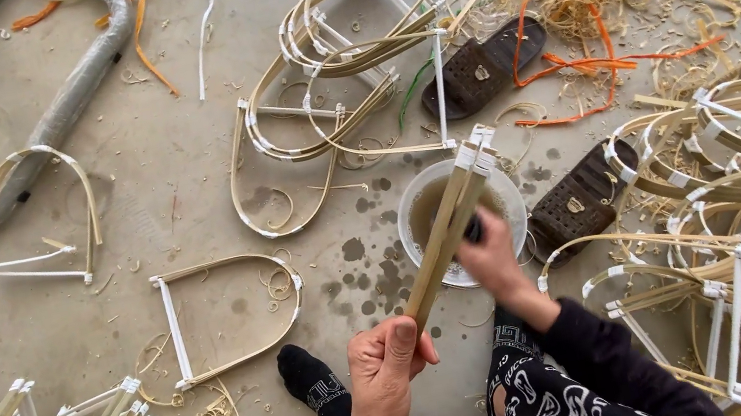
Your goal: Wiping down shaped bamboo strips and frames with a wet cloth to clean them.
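Head view: left hand [381,371] fist-tight on the bamboo strips [446,230] angled over the water bowl [509,199], right hand [493,255] curled midway up them; bowl could tip, strips could splay.

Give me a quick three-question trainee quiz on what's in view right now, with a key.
1. True or false: the left hand grips the lower end of a bundle of bamboo strips.
2. Multiple choice: the bundle's white-tipped upper end lies over A) the pale bowl of murky water, B) a dark sandal, C) the grey padded tube.
3. Fill in: the right hand works at the bundle beside the bowl, holding a small ____ object that is mostly hidden.

Key: 1 true; 2 A; 3 dark.
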